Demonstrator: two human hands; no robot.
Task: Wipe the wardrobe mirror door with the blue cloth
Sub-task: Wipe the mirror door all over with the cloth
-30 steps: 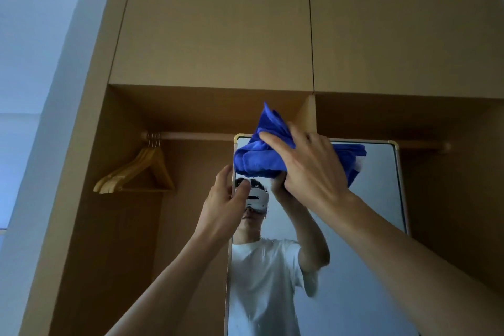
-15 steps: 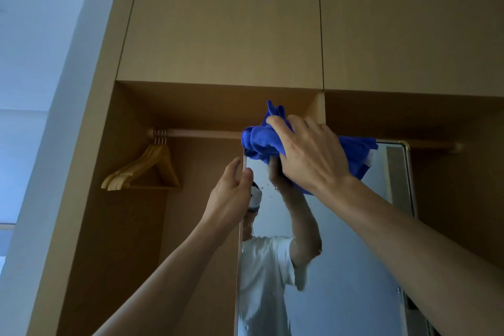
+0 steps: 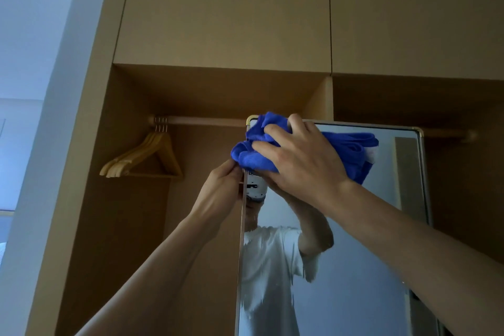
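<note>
The mirror door [image 3: 354,267] stands in the open wooden wardrobe, framed in thin gold metal. A bunched blue cloth [image 3: 253,157] lies against the glass at the mirror's top left corner. My right hand [image 3: 302,158] presses on the cloth with fingers spread over it. My left hand [image 3: 221,188] grips the mirror's left edge just below the cloth, fingers curled round the frame. The glass reflects the cloth, a raised arm and a white t-shirt.
Several wooden hangers [image 3: 144,158] hang on the rail [image 3: 207,120] to the left of the mirror. Closed upper cabinet doors [image 3: 223,8] sit above the opening. A pale wall [image 3: 32,63] runs along the left side.
The cloth and my right hand have slid down and left onto the mirror's top left corner. My left hand has stayed on the left edge of the frame.
</note>
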